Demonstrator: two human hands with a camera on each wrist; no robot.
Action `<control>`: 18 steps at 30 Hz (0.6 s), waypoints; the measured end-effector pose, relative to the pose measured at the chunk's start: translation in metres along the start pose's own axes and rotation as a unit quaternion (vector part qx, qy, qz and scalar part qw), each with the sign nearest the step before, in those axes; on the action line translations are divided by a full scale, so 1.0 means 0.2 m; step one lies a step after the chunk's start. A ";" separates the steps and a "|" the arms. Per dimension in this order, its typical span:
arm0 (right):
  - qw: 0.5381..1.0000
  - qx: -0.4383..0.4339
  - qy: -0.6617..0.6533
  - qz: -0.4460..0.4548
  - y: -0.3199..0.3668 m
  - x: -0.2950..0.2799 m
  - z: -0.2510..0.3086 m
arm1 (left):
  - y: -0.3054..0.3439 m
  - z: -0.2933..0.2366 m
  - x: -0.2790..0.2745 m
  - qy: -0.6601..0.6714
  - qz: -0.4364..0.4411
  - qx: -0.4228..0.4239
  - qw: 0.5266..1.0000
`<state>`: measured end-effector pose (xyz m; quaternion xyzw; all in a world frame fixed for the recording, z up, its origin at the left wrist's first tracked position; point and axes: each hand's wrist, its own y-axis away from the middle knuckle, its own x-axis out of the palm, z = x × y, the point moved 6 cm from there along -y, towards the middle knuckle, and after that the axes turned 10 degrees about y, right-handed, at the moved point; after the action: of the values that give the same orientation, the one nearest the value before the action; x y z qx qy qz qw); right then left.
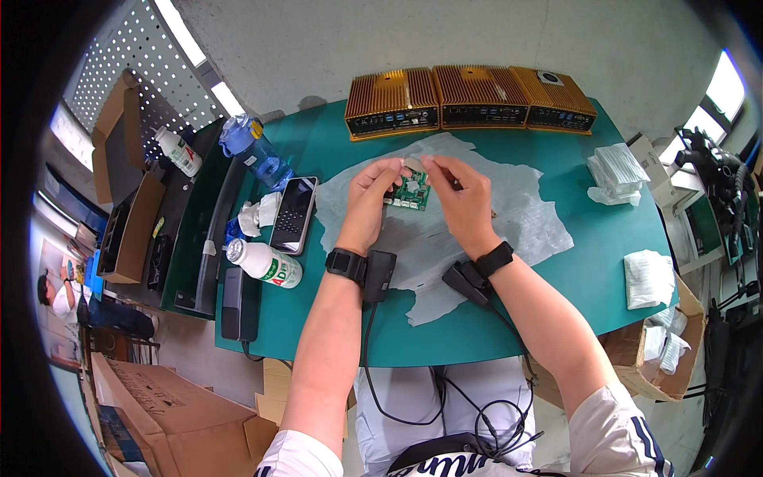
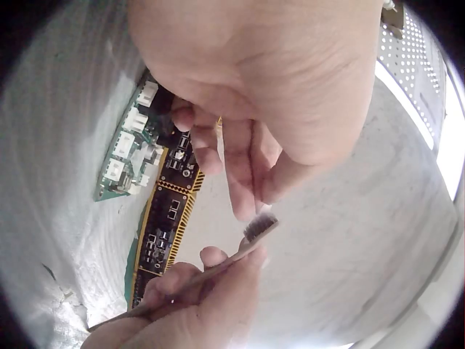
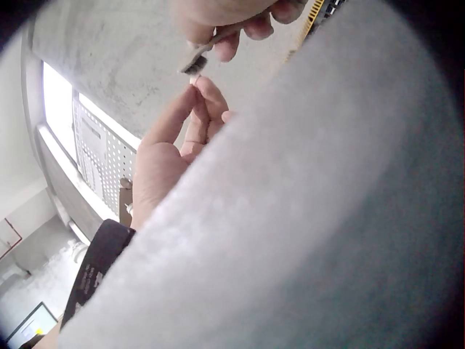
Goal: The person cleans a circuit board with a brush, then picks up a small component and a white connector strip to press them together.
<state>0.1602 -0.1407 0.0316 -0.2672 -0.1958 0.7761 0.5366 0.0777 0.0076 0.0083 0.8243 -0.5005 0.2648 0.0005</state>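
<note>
My left hand (image 1: 367, 199) pinches a tiny white piece (image 3: 194, 80) between thumb and fingertip. A small brush with dark bristles (image 2: 260, 226) is gripped by my right hand (image 1: 462, 199), its head right at the left fingertips. The green circuit board (image 1: 410, 192) with white connectors shows below and between the hands in the head view; in the left wrist view it is beside the left hand's curled fingers, and whether they touch it I cannot tell. A pale crumpled sheet (image 1: 509, 208) is spread beneath.
Several gold finned boxes (image 1: 479, 95) line the back edge. On the left are a blue bottle (image 1: 258, 155), a grey device (image 1: 293, 215), a white bottle (image 1: 265, 264) and a dark case (image 1: 239, 306). Wrapped packets (image 1: 648, 279) lie on the right; cables hang in front.
</note>
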 end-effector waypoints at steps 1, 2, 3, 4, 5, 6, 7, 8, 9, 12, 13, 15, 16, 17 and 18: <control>1.000 0.003 0.011 0.001 0.00 0.00 0.00 | 0.00 0.00 0.00 0.001 0.003 -0.002 1.000; 1.000 0.003 0.011 0.001 0.00 -0.01 0.01 | 0.00 0.00 0.00 0.001 0.003 -0.002 1.000; 1.000 0.003 0.007 0.000 0.00 -0.01 0.01 | 0.01 0.00 0.00 0.001 0.006 -0.003 1.000; 1.000 0.002 0.003 0.000 -0.01 -0.01 0.02 | 0.01 0.00 0.01 0.002 0.009 -0.004 1.000; 1.000 0.002 0.003 0.000 -0.01 -0.01 0.01 | 0.01 0.00 0.00 0.002 0.009 -0.004 1.000; 1.000 -0.002 0.010 -0.002 -0.01 -0.01 0.02 | 0.00 0.00 0.00 -0.002 0.010 -0.007 1.000; 1.000 -0.006 0.017 -0.005 -0.01 -0.01 0.02 | 0.00 0.01 0.00 -0.005 0.011 -0.011 1.000; 1.000 -0.006 0.017 -0.005 -0.01 -0.01 0.01 | 0.00 0.00 0.00 -0.005 0.011 -0.011 1.000; 1.000 -0.016 0.010 -0.011 -0.01 -0.01 0.01 | 0.01 0.00 0.00 -0.005 0.013 -0.011 1.000; 1.000 -0.016 -0.004 -0.013 -0.01 -0.01 0.02 | 0.01 0.00 0.00 -0.006 0.014 -0.012 1.000; 1.000 -0.005 -0.011 -0.007 -0.01 -0.01 0.02 | 0.01 0.00 0.00 -0.006 0.013 -0.013 1.000; 1.000 0.002 -0.020 -0.006 -0.01 -0.01 0.02 | 0.01 0.01 0.00 -0.007 0.011 -0.014 1.000; 1.000 0.010 -0.029 -0.005 -0.01 -0.01 0.02 | 0.01 0.01 0.00 -0.007 0.010 -0.016 1.000; 1.000 0.010 -0.029 -0.005 -0.01 -0.01 0.01 | 0.01 0.01 0.00 -0.007 0.010 -0.016 1.000; 1.000 0.003 -0.029 0.001 -0.01 -0.01 0.02 | 0.00 0.02 -0.01 -0.007 0.006 -0.014 1.000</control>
<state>0.1607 -0.1409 0.0358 -0.2429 -0.2084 0.7847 0.5308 0.0784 0.0078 0.0045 0.8230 -0.5092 0.2516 0.0067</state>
